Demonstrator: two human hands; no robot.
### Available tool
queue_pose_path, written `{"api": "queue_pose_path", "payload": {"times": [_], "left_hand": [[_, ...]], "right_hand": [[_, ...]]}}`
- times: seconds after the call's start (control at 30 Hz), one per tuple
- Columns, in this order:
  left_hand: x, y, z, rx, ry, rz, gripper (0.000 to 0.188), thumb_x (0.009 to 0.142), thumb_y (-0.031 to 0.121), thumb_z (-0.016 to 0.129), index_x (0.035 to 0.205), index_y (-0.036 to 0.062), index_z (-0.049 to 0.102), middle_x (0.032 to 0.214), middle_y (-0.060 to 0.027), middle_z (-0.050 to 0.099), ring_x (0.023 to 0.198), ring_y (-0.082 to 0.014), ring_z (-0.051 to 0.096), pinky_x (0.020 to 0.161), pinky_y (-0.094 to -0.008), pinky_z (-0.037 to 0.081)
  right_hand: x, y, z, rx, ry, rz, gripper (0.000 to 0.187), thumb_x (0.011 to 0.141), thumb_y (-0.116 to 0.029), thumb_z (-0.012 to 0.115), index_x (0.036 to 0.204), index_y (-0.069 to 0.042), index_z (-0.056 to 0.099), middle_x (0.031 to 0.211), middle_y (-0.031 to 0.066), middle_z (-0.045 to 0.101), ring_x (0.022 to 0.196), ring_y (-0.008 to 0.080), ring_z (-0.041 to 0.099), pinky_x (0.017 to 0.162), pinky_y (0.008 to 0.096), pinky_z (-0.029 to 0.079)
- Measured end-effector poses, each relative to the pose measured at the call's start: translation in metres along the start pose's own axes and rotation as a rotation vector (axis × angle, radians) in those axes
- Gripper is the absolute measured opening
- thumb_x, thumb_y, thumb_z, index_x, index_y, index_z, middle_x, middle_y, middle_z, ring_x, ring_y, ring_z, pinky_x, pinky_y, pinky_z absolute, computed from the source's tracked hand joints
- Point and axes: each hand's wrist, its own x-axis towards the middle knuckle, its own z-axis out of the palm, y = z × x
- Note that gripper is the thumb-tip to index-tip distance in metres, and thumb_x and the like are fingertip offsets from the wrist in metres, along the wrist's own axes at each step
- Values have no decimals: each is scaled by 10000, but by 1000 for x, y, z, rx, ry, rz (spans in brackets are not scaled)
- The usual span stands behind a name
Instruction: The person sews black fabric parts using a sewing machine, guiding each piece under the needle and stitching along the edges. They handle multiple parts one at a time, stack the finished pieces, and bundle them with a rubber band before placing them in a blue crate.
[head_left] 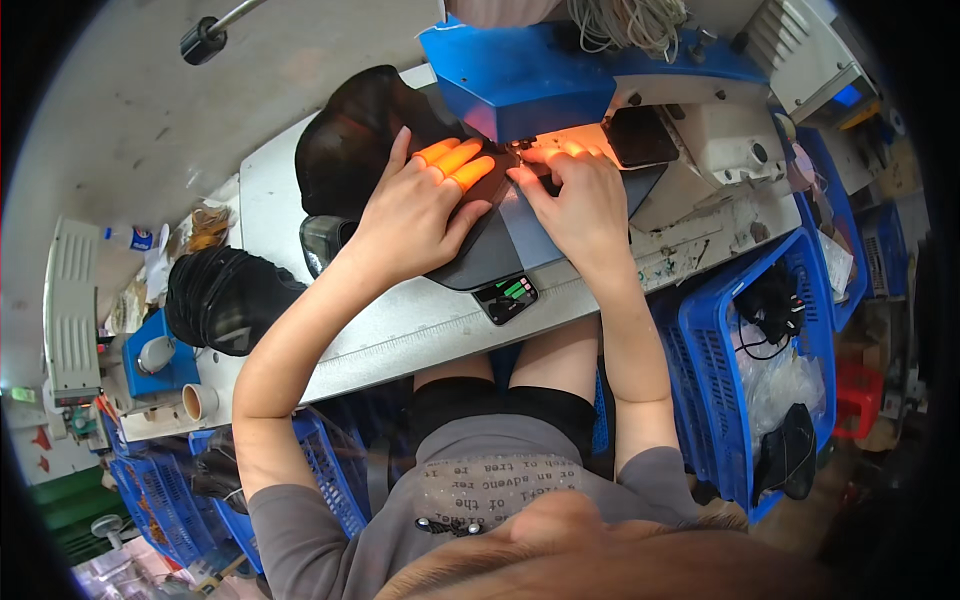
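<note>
A blue-headed sewing machine (530, 85) stands in front of me, its lamp lighting the needle area. My left hand (425, 205) lies with fingers stretched out on a black sheet-like piece (360, 135), left of the needle. Orange finger covers (455, 165) sit on three of its fingers. My right hand (580, 195) is at the right of the needle, thumb and forefinger drawn close together. What lies between those fingertips is too small to make out. Under both hands is a dark plate (520, 230) on the machine bed.
Stacked black pieces (225, 300) lie at the left of the white table (400, 325). A small device with a lit screen (507, 298) sits at the front edge. Dark phone-like slab (642, 137) rests right of the needle. Blue crates (700, 370) stand at right; a cardboard tube (200, 402) is at left.
</note>
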Motion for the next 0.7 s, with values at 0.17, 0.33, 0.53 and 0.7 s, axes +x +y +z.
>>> {"api": "queue_pose_path", "payload": {"times": [0.17,0.33,0.53,0.7], "left_hand": [[6,-13,3,-27,-28,45,410,910,314,573,1249,84,594,1200,-143,600,1118,-283,539,1149,-532,128],[11,-21,-3,-45,-83,88,410,911,315,564,1243,77,598,1224,-161,585,1128,-306,534,1133,-555,153],[14,-24,-4,20,-33,139,346,925,303,540,1200,118,635,1187,-145,589,1044,-312,564,1108,-580,206],[15,-33,-6,-64,-47,141,349,920,258,570,1220,89,621,1136,-123,600,1029,-287,550,1135,-531,191]], "right_hand": [[0,1,1,30,15,-2,245,777,-265,711,913,-61,726,897,119,685,892,292,605,835,395,445],[-1,4,2,80,29,-13,235,773,-251,712,933,-80,730,890,108,681,889,288,599,832,388,447],[-2,6,-1,124,63,-42,217,777,-240,709,940,-99,732,821,93,658,838,280,592,810,380,450],[-11,13,-14,250,58,-44,148,770,-149,708,890,-63,722,750,82,607,748,258,576,702,370,456]]}}
